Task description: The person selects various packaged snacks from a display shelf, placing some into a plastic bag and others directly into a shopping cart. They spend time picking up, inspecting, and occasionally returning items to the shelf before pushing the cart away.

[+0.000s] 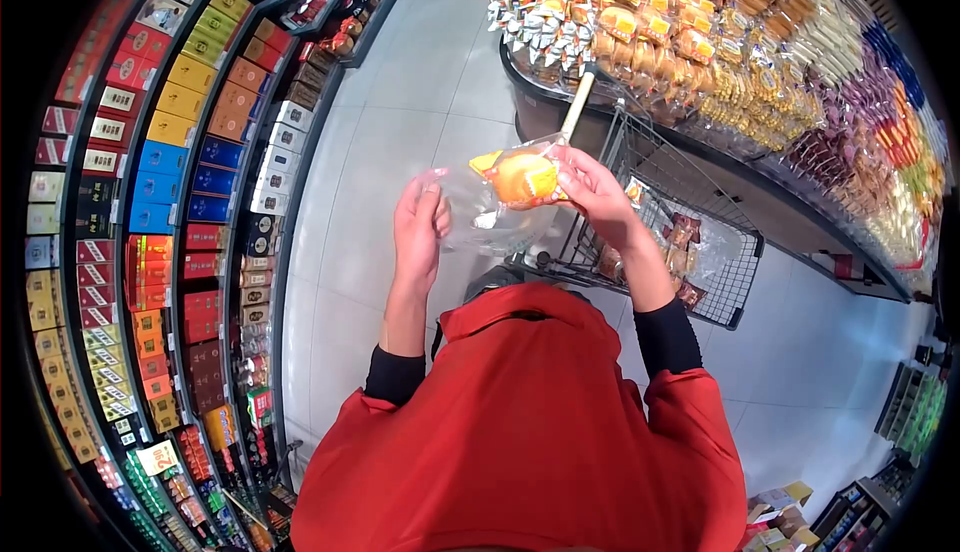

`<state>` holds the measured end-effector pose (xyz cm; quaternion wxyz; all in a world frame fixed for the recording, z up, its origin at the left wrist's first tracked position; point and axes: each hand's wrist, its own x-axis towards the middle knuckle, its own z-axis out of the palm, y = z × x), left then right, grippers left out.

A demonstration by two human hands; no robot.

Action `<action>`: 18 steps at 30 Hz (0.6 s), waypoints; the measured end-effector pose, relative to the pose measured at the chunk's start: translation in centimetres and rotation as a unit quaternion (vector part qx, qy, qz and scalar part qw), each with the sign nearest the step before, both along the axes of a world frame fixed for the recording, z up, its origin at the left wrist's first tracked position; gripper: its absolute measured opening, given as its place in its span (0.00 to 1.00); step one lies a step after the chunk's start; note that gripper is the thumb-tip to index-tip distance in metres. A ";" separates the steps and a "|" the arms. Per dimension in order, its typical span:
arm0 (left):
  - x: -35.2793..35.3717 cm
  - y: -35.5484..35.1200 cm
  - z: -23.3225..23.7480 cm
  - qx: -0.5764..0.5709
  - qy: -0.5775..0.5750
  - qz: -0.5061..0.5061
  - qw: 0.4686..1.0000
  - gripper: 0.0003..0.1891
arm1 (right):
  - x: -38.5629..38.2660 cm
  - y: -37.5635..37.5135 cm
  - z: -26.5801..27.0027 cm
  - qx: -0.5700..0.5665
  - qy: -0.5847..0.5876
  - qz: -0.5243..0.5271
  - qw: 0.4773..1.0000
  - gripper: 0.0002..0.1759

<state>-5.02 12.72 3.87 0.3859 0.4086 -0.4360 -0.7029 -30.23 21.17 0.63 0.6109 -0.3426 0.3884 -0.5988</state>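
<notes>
Left hand point(418, 220) pinching clear bag point(478, 224); right hand point(598, 190) gripping wrapped bun point(527, 182), bun hanging just above frame centre. Spreading bag wide, holding bun lightly probably helping most; squeezing likely denting it.

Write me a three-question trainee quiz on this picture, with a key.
1. What does the left hand hold?
2. Which hand has the yellow-orange wrapped item: (a) left or (b) right?
3. True or false: the shopping cart is nearer the left hand than the other one.

Key: 1. A clear plastic bag. 2. b, the right hand. 3. False; the shopping cart is nearer the right hand.
</notes>
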 end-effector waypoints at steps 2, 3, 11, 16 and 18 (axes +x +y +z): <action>-0.1 0.0 0.0 0.001 0.003 -0.004 1.000 0.13 | 0.2 0.4 0.5 0.023 -0.018 -0.001 1.000 0.27; -0.1 0.0 0.0 0.002 0.005 -0.006 1.000 0.13 | 0.4 0.4 0.6 0.022 -0.040 0.000 0.999 0.27; -0.2 -0.2 0.5 0.001 -0.005 -0.007 1.000 0.13 | 1.2 0.0 0.3 0.011 -0.065 -0.019 0.998 0.25; -0.3 -0.2 0.3 -0.004 -0.008 -0.012 1.000 0.14 | 1.2 -0.4 1.1 -0.003 -0.053 -0.020 0.998 0.25; -0.4 -0.1 0.4 -0.003 -0.019 -0.028 0.999 0.13 | 1.3 -0.5 1.2 -0.001 -0.059 -0.025 0.998 0.25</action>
